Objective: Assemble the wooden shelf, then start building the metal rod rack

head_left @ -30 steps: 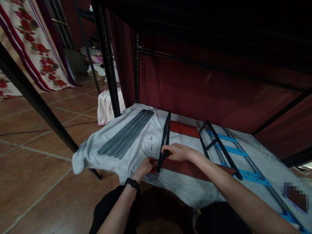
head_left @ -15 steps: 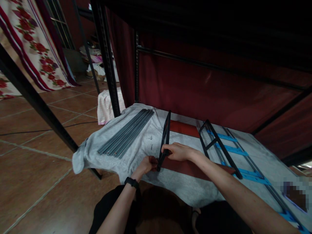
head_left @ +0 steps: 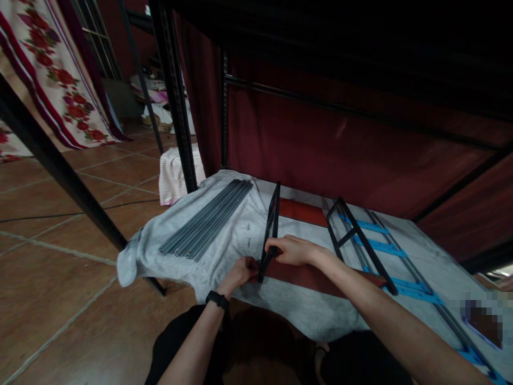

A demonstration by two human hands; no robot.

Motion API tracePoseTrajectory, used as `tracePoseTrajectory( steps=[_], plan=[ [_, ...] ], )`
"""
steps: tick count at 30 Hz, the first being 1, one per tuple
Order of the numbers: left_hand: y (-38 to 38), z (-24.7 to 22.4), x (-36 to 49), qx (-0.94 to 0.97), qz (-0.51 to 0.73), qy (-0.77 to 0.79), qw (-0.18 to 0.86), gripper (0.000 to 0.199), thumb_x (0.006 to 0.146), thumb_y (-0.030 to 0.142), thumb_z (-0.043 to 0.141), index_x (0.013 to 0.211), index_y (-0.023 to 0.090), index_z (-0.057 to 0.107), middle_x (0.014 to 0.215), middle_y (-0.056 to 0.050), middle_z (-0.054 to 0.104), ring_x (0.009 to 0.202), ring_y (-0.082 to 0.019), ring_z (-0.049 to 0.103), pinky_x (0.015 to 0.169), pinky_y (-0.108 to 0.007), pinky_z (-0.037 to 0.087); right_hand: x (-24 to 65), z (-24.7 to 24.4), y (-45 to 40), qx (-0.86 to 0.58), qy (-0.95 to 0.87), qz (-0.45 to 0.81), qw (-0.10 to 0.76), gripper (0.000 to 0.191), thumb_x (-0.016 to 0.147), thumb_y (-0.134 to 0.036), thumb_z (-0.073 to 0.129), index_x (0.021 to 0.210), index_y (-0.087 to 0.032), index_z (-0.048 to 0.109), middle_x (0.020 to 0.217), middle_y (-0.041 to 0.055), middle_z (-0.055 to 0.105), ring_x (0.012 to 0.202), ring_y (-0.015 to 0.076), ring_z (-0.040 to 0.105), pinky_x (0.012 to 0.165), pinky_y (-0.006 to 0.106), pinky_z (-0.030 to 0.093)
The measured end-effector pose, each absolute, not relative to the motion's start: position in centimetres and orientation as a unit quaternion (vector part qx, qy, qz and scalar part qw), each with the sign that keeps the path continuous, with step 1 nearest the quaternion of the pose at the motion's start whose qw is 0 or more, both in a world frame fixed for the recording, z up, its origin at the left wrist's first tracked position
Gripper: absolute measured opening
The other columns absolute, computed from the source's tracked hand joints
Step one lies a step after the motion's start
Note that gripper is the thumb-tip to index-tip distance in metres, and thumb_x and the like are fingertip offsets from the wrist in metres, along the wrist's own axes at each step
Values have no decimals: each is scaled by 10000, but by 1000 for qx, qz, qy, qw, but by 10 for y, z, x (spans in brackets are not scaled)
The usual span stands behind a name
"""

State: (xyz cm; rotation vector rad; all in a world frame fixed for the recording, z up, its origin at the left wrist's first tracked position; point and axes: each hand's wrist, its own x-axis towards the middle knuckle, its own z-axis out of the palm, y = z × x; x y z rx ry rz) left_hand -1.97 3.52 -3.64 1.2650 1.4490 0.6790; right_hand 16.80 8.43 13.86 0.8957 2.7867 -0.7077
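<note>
My right hand (head_left: 292, 250) is closed round the side of a black triangular metal frame (head_left: 274, 216), which stands upright at the left ends of two boards. Low at the frame's near corner, the fingers of my left hand (head_left: 242, 271) are pinched together; what they hold, if anything, is hidden. A reddish-brown board (head_left: 310, 277) lies under my right forearm, and another red board (head_left: 302, 210) lies farther back. At their right ends a second black frame (head_left: 363, 254) stands tilted. Small screws (head_left: 246, 228) rest on the grey cloth (head_left: 256, 187) left of the held frame.
A row of grey metal rods (head_left: 208, 216) lies on the cloth at left. To the right are blue-and-grey rails (head_left: 382, 246) and a blurred dark object (head_left: 483, 323). Black shelf posts (head_left: 176, 96) and a low dark shelf overhead (head_left: 340, 43) surround the work surface.
Both hands stay at the black frame in almost the same pose. The view has shifted very slightly; nothing else has visibly moved.
</note>
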Motion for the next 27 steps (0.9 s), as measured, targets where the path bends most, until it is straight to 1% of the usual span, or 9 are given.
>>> tracePoseTrajectory(
  steps=[3, 5, 10, 14, 21, 24, 27],
  plan=[
    [33, -33, -20, 522, 273, 606, 534, 72, 792, 179, 559, 738, 171, 606, 615, 5, 644, 589, -145, 638, 611, -246, 508, 168, 138, 84, 296, 925, -229, 65, 347, 773, -156, 546, 1092, -269, 617, 784, -36, 599, 712, 124, 546, 608, 212, 331],
    [32, -32, -19, 523, 269, 611, 530, 77, 792, 178, 558, 726, 173, 597, 605, 5, 639, 579, -146, 635, 614, -252, 513, 167, 137, 84, 292, 927, -228, 63, 340, 771, -152, 546, 1082, -269, 619, 776, -39, 592, 706, 122, 542, 602, 210, 325],
    [33, -31, -18, 541, 261, 621, 503, 75, 788, 150, 554, 730, 176, 594, 586, 16, 617, 568, -135, 613, 585, -227, 469, 167, 137, 85, 285, 927, -237, 58, 323, 766, -149, 546, 1058, -264, 624, 778, -41, 600, 702, 116, 542, 604, 208, 329],
    [35, -28, -21, 564, 248, 618, 488, 83, 754, 105, 557, 743, 169, 609, 581, 19, 601, 566, -128, 593, 559, -209, 415, 167, 135, 86, 279, 929, -239, 54, 327, 761, -146, 546, 1054, -266, 627, 777, -43, 603, 707, 118, 547, 606, 208, 330],
    [35, -17, -23, 677, 199, 586, 398, 158, 716, 70, 515, 753, 161, 639, 609, 11, 598, 583, -120, 542, 578, -216, 352, 167, 135, 86, 275, 927, -252, 47, 303, 760, -136, 555, 1022, -261, 643, 759, -46, 604, 689, 113, 538, 600, 207, 323],
    [37, -15, -26, 685, 192, 581, 396, 180, 716, 86, 510, 767, 153, 669, 615, 2, 600, 584, -126, 527, 587, -230, 346, 168, 135, 88, 277, 926, -253, 40, 305, 756, -139, 554, 1021, -261, 641, 756, -48, 603, 692, 113, 547, 598, 206, 327],
    [39, -14, -34, 686, 203, 568, 407, 228, 701, 116, 525, 831, 147, 709, 667, -6, 628, 605, -133, 526, 592, -237, 344, 169, 135, 90, 283, 925, -249, 41, 331, 750, -138, 553, 1043, -267, 637, 760, -49, 607, 693, 115, 556, 599, 207, 331]
  ],
)
